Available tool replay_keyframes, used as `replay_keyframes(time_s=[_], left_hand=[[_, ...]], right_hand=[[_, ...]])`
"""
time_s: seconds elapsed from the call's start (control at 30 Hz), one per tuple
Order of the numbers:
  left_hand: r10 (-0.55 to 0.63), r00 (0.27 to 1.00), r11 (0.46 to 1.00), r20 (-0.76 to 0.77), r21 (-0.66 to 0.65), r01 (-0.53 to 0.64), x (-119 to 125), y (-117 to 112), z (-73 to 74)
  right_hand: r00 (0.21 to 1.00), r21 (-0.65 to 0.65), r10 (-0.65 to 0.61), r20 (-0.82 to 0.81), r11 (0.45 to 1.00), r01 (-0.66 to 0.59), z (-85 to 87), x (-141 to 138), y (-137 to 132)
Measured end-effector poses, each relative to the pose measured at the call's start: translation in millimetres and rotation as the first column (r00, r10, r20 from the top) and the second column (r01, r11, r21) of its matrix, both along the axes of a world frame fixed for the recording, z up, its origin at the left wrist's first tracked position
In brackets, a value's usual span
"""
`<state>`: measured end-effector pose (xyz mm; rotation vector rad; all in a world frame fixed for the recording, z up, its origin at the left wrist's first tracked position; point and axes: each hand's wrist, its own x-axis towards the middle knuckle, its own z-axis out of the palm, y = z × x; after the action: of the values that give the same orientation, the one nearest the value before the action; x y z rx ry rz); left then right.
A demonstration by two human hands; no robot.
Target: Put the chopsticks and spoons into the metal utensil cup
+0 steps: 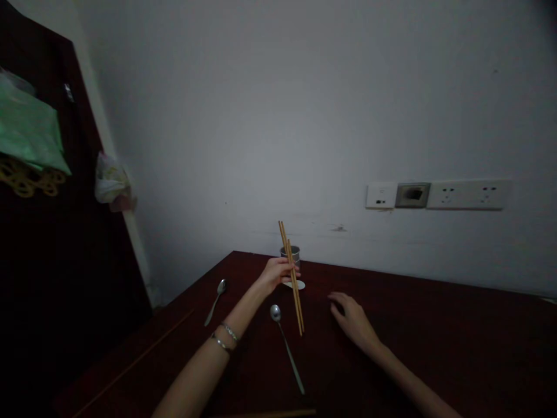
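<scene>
My left hand [276,273] is closed around a pair of wooden chopsticks [291,277], held slanted above the dark red table [435,348], with bracelets on that wrist. Just behind the hand stands a small metal cup [291,253] on a white saucer [299,284]. My right hand [352,318] rests flat on the table with fingers spread, holding nothing. A long metal spoon [285,345] lies between my arms, and a second spoon [216,300] lies to the left of my left arm.
A white wall with a strip of sockets [435,195] runs behind the table. A dark cabinet [52,232] stands at the left with a green bag [30,130] and a white bag [111,181] hanging on it. A single chopstick [143,357] lies near the table's left edge.
</scene>
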<state>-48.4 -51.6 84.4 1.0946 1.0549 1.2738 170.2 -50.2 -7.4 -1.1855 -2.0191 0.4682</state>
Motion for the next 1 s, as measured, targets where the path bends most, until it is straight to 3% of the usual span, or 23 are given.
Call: replay_keyframes(time_s=[0.07, 0.13, 0.23, 0.33, 0.4, 0.5, 0.57, 0.7, 0.8, 0.9, 1.0], left_hand=[[-0.012, 1.0, 1.0, 0.018, 0.002, 0.012, 13.4, -5.7, -5.3], [-0.011, 1.0, 1.0, 0.029, -0.005, 0.011, 24.7, -12.4, -9.8], [-0.013, 1.0, 1.0, 0.014, -0.026, 0.013, 32.2, -22.2, -15.5], [-0.016, 0.999, 1.0, -0.036, 0.0, 0.016, 20.7, -24.5, -19.1], [0.056, 0.995, 0.998, -0.083, 0.033, -0.054, 0.9, -19.3, -20.7], [0.228, 0.942, 0.973, -0.247, 0.026, -0.228, -40.7, -5.5, -24.9], [0.305, 0.792, 0.929, -0.53, -0.016, -0.368, -68.9, 2.5, -30.5], [0.345, 0.643, 0.869, -0.684, -0.026, -0.495, -109.6, 8.2, -48.6], [0.314, 0.52, 0.861, -0.794, 0.008, -0.508, -124.9, 8.5, -63.0], [0.246, 0.369, 0.894, -0.896, 0.062, -0.444, -132.4, 10.0, -72.6], [0.225, 0.325, 0.909, -0.918, 0.079, -0.408, -136.0, 12.2, -75.2]], right_hand=[[0.973, -0.173, 0.064, -0.22, 0.979, -0.103, 12.9, -13.0, -8.0], [0.912, -0.375, 0.138, -0.387, 0.88, -0.292, 24.7, -29.5, -19.6], [0.852, -0.449, 0.18, -0.491, 0.786, -0.425, 33.2, -49.3, -35.7], [0.85, -0.474, 0.185, -0.493, 0.763, -0.441, 31.6, -54.3, -41.7], [0.88, -0.511, 0.206, -0.428, 0.748, -0.423, 28.3, -50.9, -40.6], [0.935, -0.54, 0.233, -0.267, 0.767, -0.346, 22.3, -43.4, -37.0], [0.958, -0.527, 0.239, -0.157, 0.8, -0.286, 18.0, -39.7, -35.6], [0.963, -0.455, 0.269, 0.028, 0.861, -0.228, 11.7, -36.5, -36.3], [0.955, -0.361, 0.276, 0.107, 0.906, -0.222, 11.1, -36.8, -39.3], [0.952, -0.36, 0.28, 0.128, 0.907, -0.218, 13.8, -37.3, -42.0], [0.952, -0.28, 0.279, 0.128, 0.931, -0.236, 17.0, -33.5, -38.3]])
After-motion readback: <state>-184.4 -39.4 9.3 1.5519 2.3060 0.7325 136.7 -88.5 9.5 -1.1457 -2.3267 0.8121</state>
